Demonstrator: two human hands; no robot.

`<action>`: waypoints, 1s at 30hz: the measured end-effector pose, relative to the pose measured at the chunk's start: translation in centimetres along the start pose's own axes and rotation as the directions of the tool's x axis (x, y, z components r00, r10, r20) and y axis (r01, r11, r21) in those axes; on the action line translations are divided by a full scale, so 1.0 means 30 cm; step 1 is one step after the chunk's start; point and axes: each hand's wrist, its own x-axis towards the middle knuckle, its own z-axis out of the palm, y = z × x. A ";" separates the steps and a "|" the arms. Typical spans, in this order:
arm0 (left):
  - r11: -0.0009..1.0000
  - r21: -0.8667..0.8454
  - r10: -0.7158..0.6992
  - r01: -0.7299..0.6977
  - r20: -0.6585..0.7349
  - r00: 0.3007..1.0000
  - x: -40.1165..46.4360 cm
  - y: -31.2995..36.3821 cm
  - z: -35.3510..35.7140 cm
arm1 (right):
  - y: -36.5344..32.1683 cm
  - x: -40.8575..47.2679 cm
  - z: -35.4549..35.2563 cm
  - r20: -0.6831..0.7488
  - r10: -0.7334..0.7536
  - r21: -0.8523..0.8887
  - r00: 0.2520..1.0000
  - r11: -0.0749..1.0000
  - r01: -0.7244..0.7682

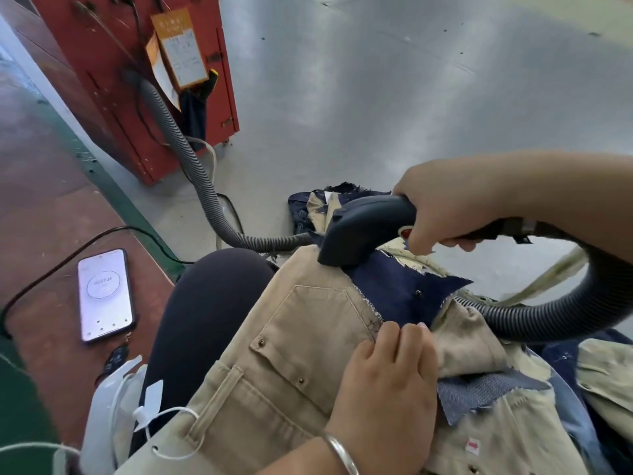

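A beige garment with a riveted pocket and navy denim patches lies across my lap. My right hand grips the handle of a dark suction nozzle, whose mouth presses on the navy patch at the garment's upper edge. A grey ribbed hose curves from the handle round to the right. My left hand, with a silver bangle on the wrist, rests on the beige cloth, its fingertips holding down the frayed seam beside the navy patch.
A phone showing a timer lies on the brown bench at left, cable attached. A second grey hose runs from a red machine at the back. More beige and denim pieces lie on the grey table. White tags hang from the waistband.
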 end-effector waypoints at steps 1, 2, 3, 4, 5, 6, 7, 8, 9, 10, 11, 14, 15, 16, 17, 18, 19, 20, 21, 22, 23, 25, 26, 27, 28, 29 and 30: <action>1.000 0.001 -0.004 0.004 0.002 1.000 -0.001 -0.001 -0.001 | -0.009 0.011 -0.004 -0.019 -0.001 0.031 1.000 1.000 0.001; 1.000 -0.001 -0.009 0.009 0.001 1.000 -0.002 -0.002 -0.002 | -0.019 0.021 -0.006 -0.031 -0.005 0.059 1.000 0.998 0.007; 1.000 -0.004 -0.011 0.011 -0.002 1.000 -0.002 -0.002 -0.002 | -0.025 0.046 -0.005 -0.048 -0.005 0.073 0.999 0.997 0.008; 1.000 -0.007 -0.013 0.013 -0.003 1.000 -0.002 -0.002 -0.001 | -0.041 0.058 -0.008 -0.064 -0.003 0.066 0.998 0.998 0.007; 1.000 -0.013 -0.016 0.016 -0.004 1.000 -0.002 -0.001 0.000 | -0.052 0.077 -0.006 -0.060 -0.002 0.075 0.998 0.997 0.006; 1.000 -0.018 -0.020 0.020 -0.006 1.000 -0.002 0.000 0.000 | -0.063 0.094 -0.005 -0.060 -0.001 0.072 0.998 0.997 0.006; 1.000 -0.020 -0.023 0.022 -0.010 1.000 -0.002 0.000 0.000 | -0.066 0.112 -0.005 -0.068 0.009 0.087 0.998 0.996 -0.003; 1.000 -0.021 -0.022 0.022 -0.014 1.000 -0.004 0.001 0.000 | -0.066 0.126 -0.007 -0.087 0.017 0.108 0.996 0.994 -0.008; 1.000 -0.024 -0.019 0.018 -0.018 1.000 -0.005 -0.001 -0.001 | -0.060 0.136 -0.009 -0.115 0.026 0.131 0.993 0.991 -0.010; 0.999 -0.029 -0.018 0.017 -0.026 1.000 -0.008 -0.004 0.001 | -0.050 0.137 -0.014 -0.143 0.031 0.154 0.989 0.988 -0.008; 0.999 -0.036 -0.025 0.023 -0.039 0.999 -0.010 -0.009 0.002 | -0.035 0.129 -0.019 -0.178 0.036 0.173 0.983 0.985 -0.005; 0.996 -0.065 -0.063 0.056 -0.113 0.992 -0.009 -0.019 0.005 | 0.044 0.046 -0.027 -0.291 0.025 0.230 0.956 0.972 0.044; 0.995 -0.074 -0.075 0.065 -0.141 0.987 -0.003 -0.022 0.000 | 0.074 -0.001 -0.021 -0.319 0.021 0.255 0.947 0.965 0.065; 0.994 -0.082 -0.086 0.073 -0.166 0.982 0.006 -0.026 -0.008 | 0.104 -0.052 -0.008 -0.338 0.018 0.276 0.941 0.958 0.082; 0.993 -0.086 -0.096 0.082 -0.187 0.978 0.018 -0.032 -0.018 | 0.128 -0.107 0.008 -0.350 0.021 0.300 0.936 0.950 0.091; 0.992 -0.088 -0.106 0.090 -0.203 0.973 0.029 -0.039 -0.025 | 0.146 -0.163 0.027 -0.360 0.035 0.321 0.932 0.943 0.089; 0.991 -0.091 -0.113 0.095 -0.213 0.970 0.035 -0.044 -0.029 | 0.157 -0.217 0.044 -0.362 0.059 0.337 0.930 0.939 0.072; 0.991 -0.092 -0.112 0.093 -0.225 0.968 0.034 -0.045 -0.029 | 0.166 -0.266 0.061 -0.363 0.089 0.356 0.927 0.933 0.050; 0.992 -0.091 -0.105 0.086 -0.234 0.966 0.023 -0.041 -0.025 | 0.174 -0.309 0.076 -0.357 0.119 0.376 0.926 0.926 0.026; 0.994 -0.081 -0.095 0.078 -0.231 0.968 0.004 -0.031 -0.016 | 0.186 -0.343 0.094 -0.351 0.142 0.387 0.925 0.922 0.005; 0.996 -0.060 -0.083 0.071 -0.217 0.973 -0.018 -0.016 -0.006 | 0.201 -0.368 0.113 -0.353 0.161 0.384 0.922 0.923 -0.014; 0.999 0.005 -0.049 0.050 -0.158 0.986 -0.056 0.014 0.013 | 0.236 -0.403 0.150 -0.383 0.157 0.356 0.910 0.934 -0.011; 0.998 0.050 -0.028 0.035 -0.132 0.991 -0.065 0.027 0.021 | 0.246 -0.414 0.167 -0.402 0.147 0.336 0.904 0.942 -0.004; 0.995 0.100 -0.008 0.019 -0.110 0.994 -0.068 0.035 0.024 | 0.247 -0.420 0.182 -0.420 0.137 0.310 0.897 0.951 0.000; 0.990 0.142 0.007 0.006 -0.094 0.996 -0.067 0.041 0.025 | 0.241 -0.422 0.196 -0.432 0.125 0.279 0.893 0.960 0.001; 0.986 0.168 0.015 -0.002 -0.076 0.997 -0.063 0.045 0.023 | 0.228 -0.423 0.208 -0.424 0.112 0.249 0.899 0.969 -0.003; 0.984 0.180 0.019 -0.006 -0.067 0.998 -0.062 0.049 0.023 | 0.213 -0.423 0.222 -0.406 0.099 0.219 0.909 0.976 -0.009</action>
